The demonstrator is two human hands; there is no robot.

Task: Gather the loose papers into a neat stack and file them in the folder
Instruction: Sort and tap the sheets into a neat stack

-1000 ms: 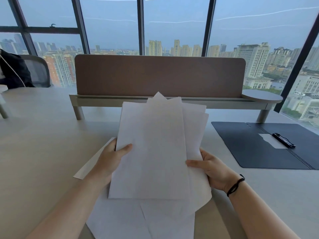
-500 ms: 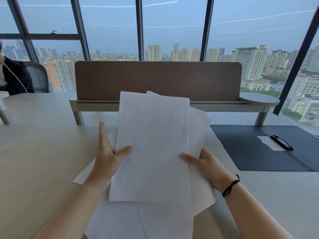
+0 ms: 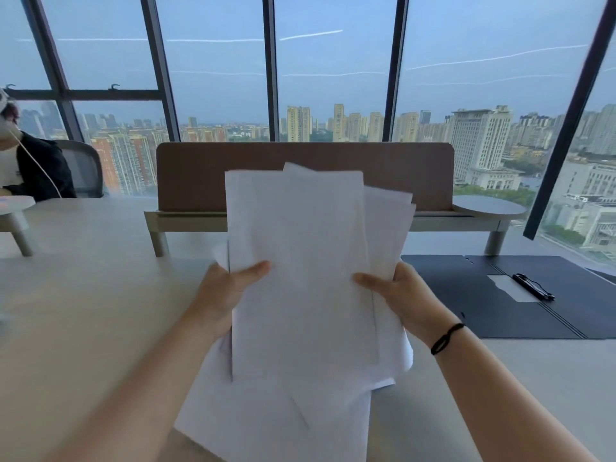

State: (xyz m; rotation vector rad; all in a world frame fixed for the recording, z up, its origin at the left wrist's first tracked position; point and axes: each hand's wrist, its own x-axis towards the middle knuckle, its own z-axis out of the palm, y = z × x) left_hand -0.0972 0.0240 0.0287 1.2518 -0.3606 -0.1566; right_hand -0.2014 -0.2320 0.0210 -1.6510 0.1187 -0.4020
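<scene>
Change: both hands are lifting the papers [image 3: 300, 261] higher than a second ago, and the sheet that lay flat on the table beside the left wrist is no longer showing there.
Left hand [image 3: 223, 295]: gripping the sheaf's left edge, thumb lying across the front sheet, the other fingers hidden behind.
Right hand [image 3: 405, 295]: pinching the right edge likewise, thumb in front, a black band sitting on the wrist.
Papers: standing nearly upright over the table [image 3: 83, 311], fanning unevenly, corners poking out top and right; more sheets are lying flat below.
Handling: probably light, floppy and slippery between sheets; holding both long edges loosely and tapping the bottom edge down should be squaring them.
Folder [image 3: 483, 308]: lying open on the right, well apart, clip [image 3: 533, 286] at its middle.
Room: windows are showing city towers; another person is sitting far left.
</scene>
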